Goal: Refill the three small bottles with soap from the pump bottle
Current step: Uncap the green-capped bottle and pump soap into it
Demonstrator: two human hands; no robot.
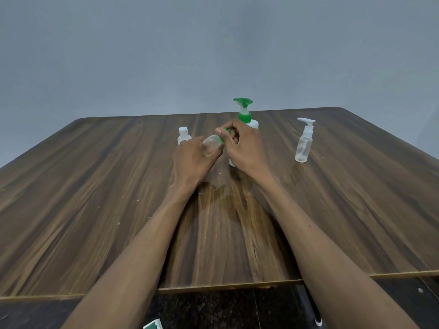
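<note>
- Centrally, over the wooden desk (95, 198): left hand (190, 160) clenched around the body of a small clear bottle (211, 144), held tilted above the surface.
- Right hand (244, 148) with its grip pinched on the bottle's green cap (224, 136), thumb on top.
- Just behind the hands: white pump bottle (245, 115) with green pump head, upright, mostly hidden by the right hand.
- Behind the left hand: small bottle with white cap (183, 136), upright on the desk.
- Off to the right, well apart: clear bottle with white pump (304, 141), upright, looking nearly empty.
- Under the wrists: a paler, worn-looking patch (228, 200) on the desk.
</note>
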